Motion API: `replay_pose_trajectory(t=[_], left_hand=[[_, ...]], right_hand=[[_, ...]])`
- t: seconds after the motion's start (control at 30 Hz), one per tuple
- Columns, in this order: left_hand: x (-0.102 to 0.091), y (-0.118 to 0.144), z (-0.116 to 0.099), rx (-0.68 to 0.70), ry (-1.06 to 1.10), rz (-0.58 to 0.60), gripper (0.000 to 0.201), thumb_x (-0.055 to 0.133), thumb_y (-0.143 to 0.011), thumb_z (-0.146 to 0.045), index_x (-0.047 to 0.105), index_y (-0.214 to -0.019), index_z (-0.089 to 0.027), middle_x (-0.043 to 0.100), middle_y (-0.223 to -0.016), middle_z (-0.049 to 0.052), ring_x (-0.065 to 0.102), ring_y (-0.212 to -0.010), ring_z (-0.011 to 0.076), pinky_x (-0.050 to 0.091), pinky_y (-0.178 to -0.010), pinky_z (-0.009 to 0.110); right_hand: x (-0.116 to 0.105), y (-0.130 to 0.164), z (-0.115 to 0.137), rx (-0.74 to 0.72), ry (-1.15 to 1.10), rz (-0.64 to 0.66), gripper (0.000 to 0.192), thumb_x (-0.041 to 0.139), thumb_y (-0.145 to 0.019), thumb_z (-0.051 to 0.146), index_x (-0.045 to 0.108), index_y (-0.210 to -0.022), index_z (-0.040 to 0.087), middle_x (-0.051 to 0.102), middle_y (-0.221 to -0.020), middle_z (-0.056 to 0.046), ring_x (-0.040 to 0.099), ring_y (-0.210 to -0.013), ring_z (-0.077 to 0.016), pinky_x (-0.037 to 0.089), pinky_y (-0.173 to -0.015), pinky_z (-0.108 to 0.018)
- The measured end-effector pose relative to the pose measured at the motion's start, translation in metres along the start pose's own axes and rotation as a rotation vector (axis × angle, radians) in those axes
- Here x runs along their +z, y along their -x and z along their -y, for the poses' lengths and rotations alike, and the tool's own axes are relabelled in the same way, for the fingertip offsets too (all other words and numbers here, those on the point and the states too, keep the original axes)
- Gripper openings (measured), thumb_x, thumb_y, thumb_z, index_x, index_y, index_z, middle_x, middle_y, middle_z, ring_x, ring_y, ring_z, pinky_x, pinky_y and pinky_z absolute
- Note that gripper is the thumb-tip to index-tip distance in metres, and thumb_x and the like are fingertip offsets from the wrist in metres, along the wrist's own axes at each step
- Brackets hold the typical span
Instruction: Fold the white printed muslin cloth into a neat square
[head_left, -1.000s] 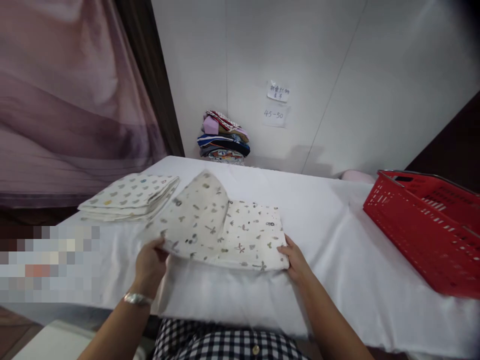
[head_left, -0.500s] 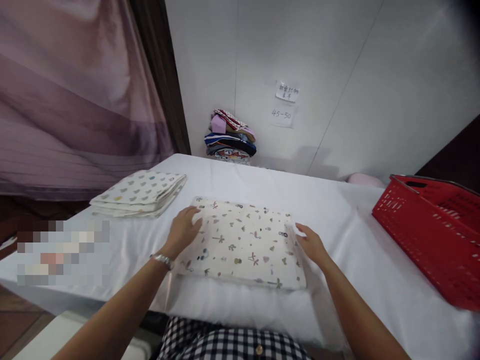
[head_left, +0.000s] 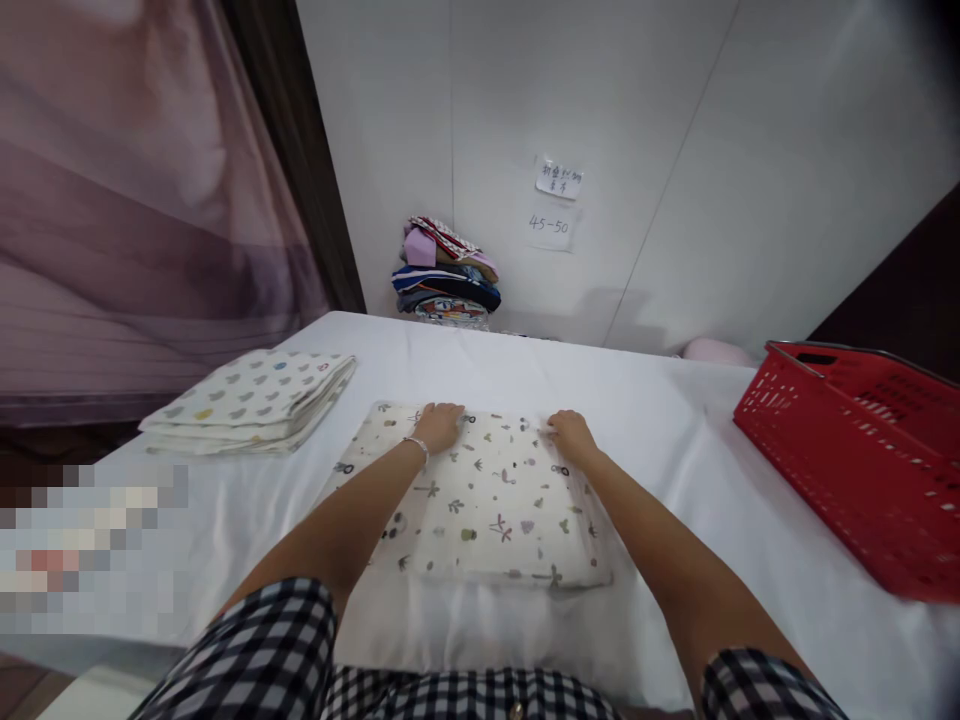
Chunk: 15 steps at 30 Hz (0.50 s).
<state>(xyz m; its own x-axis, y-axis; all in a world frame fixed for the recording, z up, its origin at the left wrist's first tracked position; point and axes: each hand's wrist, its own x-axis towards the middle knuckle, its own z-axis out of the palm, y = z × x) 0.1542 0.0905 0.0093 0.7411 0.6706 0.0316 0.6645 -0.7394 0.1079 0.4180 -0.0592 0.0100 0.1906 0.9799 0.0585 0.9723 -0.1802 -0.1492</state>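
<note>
Hands lie flat on a folded printed cloth (head_left: 491, 500) that rests on the white-covered table (head_left: 675, 440), near the person and about at the middle of the near edge. The left hand (head_left: 439, 425) presses on the far edge of the cloth, a little left of its middle, with the fingers (head_left: 448, 410) stretched out and released, grasping nothing; a thin bracelet (head_left: 417, 445) sits on that wrist. The right hand (head_left: 570, 433) rests on the same far edge, further right, its fingers likewise spread and open against the fabric. Both forearms reach out over the cloth from checked sleeves (head_left: 255, 650) at the near bottom. The cloth is cream with small scattered figures, folded into a thick rectangle and lying flat. To the left and slightly farther away, well apart from the hands, a second folded stack of cream cloth with a heart print (head_left: 251, 398) lies on the table. At the right, a red plastic basket (head_left: 855, 460) with slotted walls stands on the table, apart from the printed cloth. At the far edge of the table, against the white wall, a pile of coloured folded fabrics (head_left: 446, 272) sits, and two paper notes (head_left: 555, 205) are stuck on the wall just right of it. A mauve curtain (head_left: 135, 200) hangs at the far left.
</note>
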Motion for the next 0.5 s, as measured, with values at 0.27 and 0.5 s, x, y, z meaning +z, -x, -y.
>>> replay_pose_trajectory(t=[0.27, 0.5], left_hand=[[-0.019, 0.032, 0.016, 0.204, -0.131, -0.142, 0.028, 0.042, -0.078, -0.007, 0.061, -0.097, -0.016, 0.061, -0.096, 0.012, 0.056, -0.095, 0.0241, 0.037, -0.089, 0.041], [-0.032, 0.101, 0.024, 0.329, -0.062, -0.275, 0.035, 0.049, -0.072, -0.006, 0.059, -0.104, -0.017, 0.058, -0.120, 0.013, 0.050, -0.115, 0.0263, 0.037, -0.098, 0.043]], right_hand=[[-0.019, 0.074, 0.025, -0.391, -0.001, -0.165, 0.026, 0.044, -0.079, 0.005, 0.062, -0.094, 0.017, 0.061, -0.090, -0.009, 0.052, -0.088, -0.0207, 0.034, -0.095, -0.039], [-0.027, 0.155, 0.051, -0.431, -0.096, -0.033, 0.045, 0.043, -0.077, 0.008, 0.055, -0.119, 0.022, 0.060, -0.093, -0.007, 0.053, -0.082, -0.0184, 0.041, -0.070, -0.028]])
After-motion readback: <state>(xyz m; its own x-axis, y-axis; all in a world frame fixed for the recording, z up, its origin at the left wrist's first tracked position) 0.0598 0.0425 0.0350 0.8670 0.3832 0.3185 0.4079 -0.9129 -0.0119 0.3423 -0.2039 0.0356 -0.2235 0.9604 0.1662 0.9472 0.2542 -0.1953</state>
